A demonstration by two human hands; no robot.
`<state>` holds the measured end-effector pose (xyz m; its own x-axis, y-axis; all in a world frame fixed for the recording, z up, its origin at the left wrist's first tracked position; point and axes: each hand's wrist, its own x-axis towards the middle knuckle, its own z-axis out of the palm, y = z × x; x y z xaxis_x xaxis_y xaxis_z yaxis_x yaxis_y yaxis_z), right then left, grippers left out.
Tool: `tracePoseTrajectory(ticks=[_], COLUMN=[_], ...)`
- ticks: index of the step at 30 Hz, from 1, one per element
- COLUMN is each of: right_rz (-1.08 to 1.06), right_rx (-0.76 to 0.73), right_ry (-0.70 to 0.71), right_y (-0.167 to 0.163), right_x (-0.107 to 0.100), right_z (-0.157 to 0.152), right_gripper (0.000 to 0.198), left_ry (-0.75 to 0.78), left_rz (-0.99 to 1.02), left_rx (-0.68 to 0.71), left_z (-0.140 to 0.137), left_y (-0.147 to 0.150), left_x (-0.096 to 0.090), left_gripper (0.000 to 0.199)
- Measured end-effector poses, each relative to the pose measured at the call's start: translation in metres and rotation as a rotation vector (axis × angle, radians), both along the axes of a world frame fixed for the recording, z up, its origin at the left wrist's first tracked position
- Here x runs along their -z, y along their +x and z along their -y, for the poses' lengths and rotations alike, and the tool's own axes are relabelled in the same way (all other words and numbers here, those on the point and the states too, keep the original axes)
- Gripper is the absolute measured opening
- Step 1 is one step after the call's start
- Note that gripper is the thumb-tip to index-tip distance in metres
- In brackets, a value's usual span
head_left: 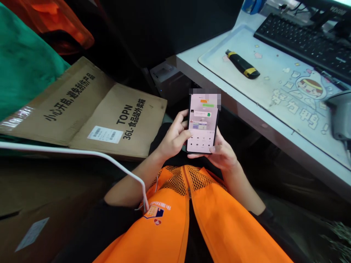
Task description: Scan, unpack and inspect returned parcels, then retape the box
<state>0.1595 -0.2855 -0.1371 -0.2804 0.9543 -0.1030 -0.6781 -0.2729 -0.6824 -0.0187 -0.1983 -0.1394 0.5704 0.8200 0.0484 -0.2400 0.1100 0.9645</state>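
A smartphone (203, 126) with a lit screen is held upright above my lap, in the middle of the view. Its screen shows a chat with a grid of small icons along the lower part. My left hand (177, 135) grips the phone's left edge, the thumb lying at the screen's side. Around the lower right corner wraps my right hand (223, 151), its thumb on the bottom of the screen and its fingers behind. The fingers at the back of the phone are mostly hidden. Below the hands is the orange vest (170, 204) that I wear.
Flattened cardboard boxes (109, 117) lie to the left, beside green cloth (24, 58). On the right, a white desk carries a printed mat (274, 73), a black-and-yellow box cutter (242, 65), a keyboard (304, 44) and a grey device (341, 113). A white cable (109, 159) crosses at lower left.
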Motion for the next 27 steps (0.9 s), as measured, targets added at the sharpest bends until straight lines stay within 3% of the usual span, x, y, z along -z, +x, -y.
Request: tracePoseTrajectory(ticks=[6,16,19,27], right_rz=[0.041,0.081,0.078,0.118], right_rx=[0.084,0.095,0.103,0.125], right_ry=[-0.066,-0.004,0.006,0.009], right_y=[-0.004,-0.006,-0.008,-0.009], right_x=[-0.004,-0.002,0.002,0.009], right_z=[-0.001,0.000,-0.001,-0.003], right_gripper=[0.104,0.088,0.093,0.093], left_ry=[0.047,0.042,0.060,0.044], left_rz=[-0.014,-0.056,-0.116,-0.132], left_rx=[0.030,0.032,0.007,0.105], left_z=[0.003,0.006,0.009,-0.003], left_y=[0.000,0.001,0.001,-0.008], left_x=[-0.002,-0.003,-0.004,-0.011], left_gripper=[0.079,0.088,0.091,0.069])
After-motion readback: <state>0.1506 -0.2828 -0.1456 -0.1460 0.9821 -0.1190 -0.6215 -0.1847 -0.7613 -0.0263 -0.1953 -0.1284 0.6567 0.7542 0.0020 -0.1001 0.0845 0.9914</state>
